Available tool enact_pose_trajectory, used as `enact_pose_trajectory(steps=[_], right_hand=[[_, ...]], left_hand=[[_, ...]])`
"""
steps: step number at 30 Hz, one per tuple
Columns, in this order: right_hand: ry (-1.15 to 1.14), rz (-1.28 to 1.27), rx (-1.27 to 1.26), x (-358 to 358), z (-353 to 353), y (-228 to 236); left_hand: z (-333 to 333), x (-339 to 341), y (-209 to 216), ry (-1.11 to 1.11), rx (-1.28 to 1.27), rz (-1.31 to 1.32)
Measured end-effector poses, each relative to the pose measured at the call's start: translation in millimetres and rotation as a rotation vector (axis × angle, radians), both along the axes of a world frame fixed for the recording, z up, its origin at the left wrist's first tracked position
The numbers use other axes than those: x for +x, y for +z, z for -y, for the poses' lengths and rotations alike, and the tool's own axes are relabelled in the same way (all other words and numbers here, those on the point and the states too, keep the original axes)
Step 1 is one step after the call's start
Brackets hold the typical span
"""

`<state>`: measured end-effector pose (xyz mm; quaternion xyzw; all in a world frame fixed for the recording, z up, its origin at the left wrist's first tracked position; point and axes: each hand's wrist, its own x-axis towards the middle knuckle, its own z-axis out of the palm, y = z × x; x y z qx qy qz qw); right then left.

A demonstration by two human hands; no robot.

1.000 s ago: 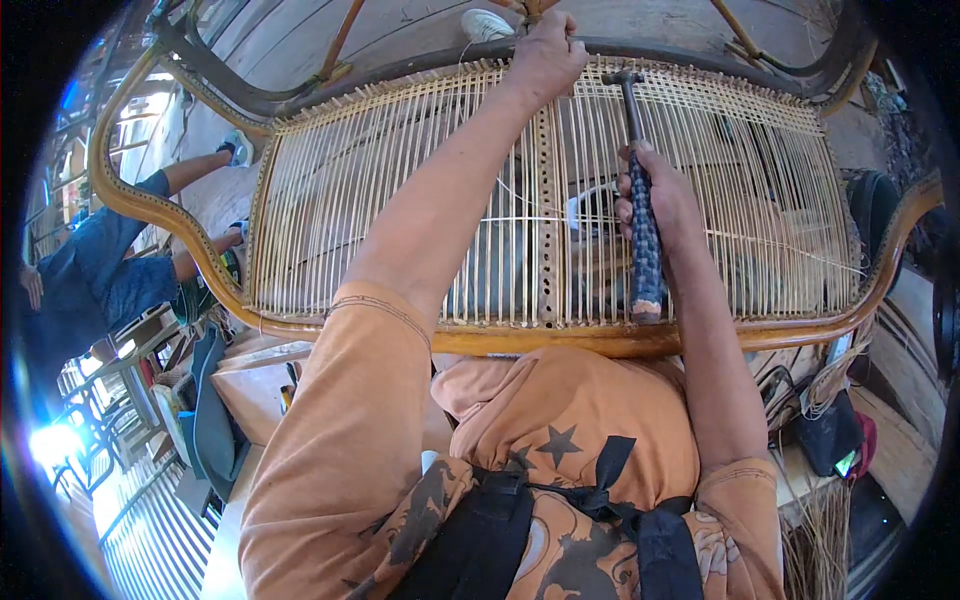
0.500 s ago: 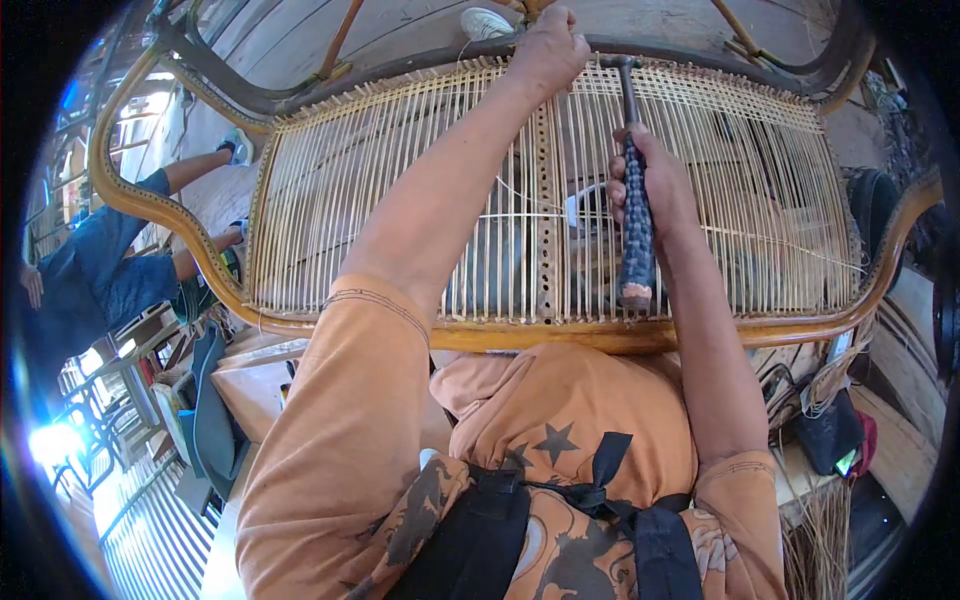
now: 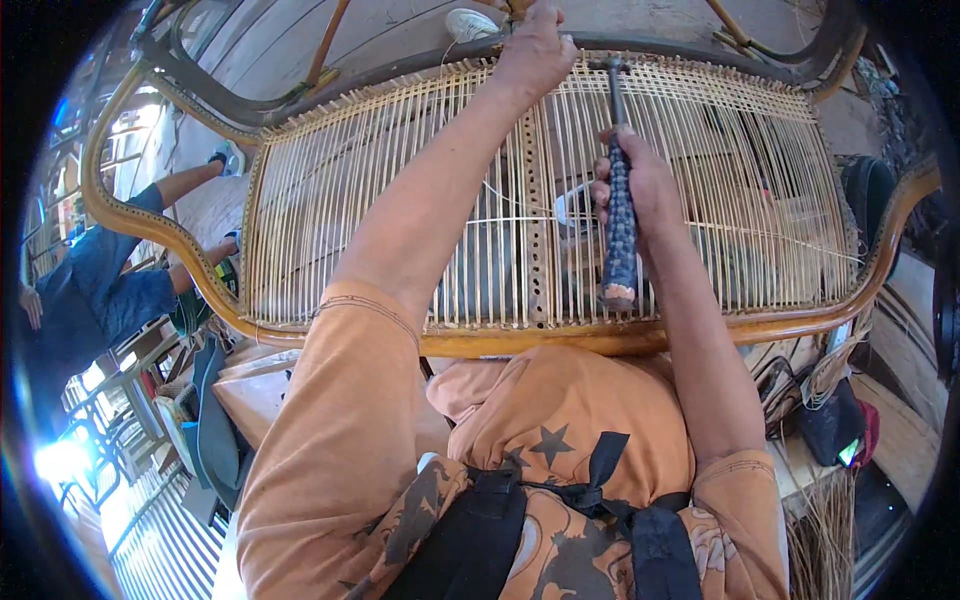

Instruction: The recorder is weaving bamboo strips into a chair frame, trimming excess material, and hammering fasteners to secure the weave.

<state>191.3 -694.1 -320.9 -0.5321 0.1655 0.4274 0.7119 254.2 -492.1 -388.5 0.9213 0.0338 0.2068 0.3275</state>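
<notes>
A wooden seat frame (image 3: 585, 341) lies across my front, strung with pale cane strands (image 3: 370, 180) and crossed by a strip with holes (image 3: 533, 215). My left hand (image 3: 538, 58) is closed at the far rail (image 3: 420, 70), where the woven band runs. What its fingers pinch is hidden. In my right hand (image 3: 652, 185) is a hammer (image 3: 619, 235) with a dark, blue-grey textured grip. Its shaft points away from me, and its head is over the woven far edge, right of my left hand. The grip hangs above the strands.
At the left, another person in blue shorts (image 3: 140, 295) is partly in view. Chair parts and clutter (image 3: 205, 420) fill the lower left. A dark bag (image 3: 828, 425) and a bundle of loose cane (image 3: 820, 530) lie at the lower right. A pale shoe-like object (image 3: 470, 25) shows beyond the far rail.
The whole view has shifted slightly, so the frame appears a little further left. Both hands stay at nearly the same spots on the seat, with the hammer still in my right hand.
</notes>
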Motion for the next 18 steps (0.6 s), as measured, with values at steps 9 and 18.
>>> enact_pose_trajectory(steps=[9, 18], right_hand=[[0.151, -0.011, 0.004, 8, 2, -5], [0.009, 0.078, -0.072, 13, -3, -1]], left_hand=[[-1, 3, 2, 0.022, 0.014, -0.014], [-12, 7, 4, 0.033, 0.020, 0.189]])
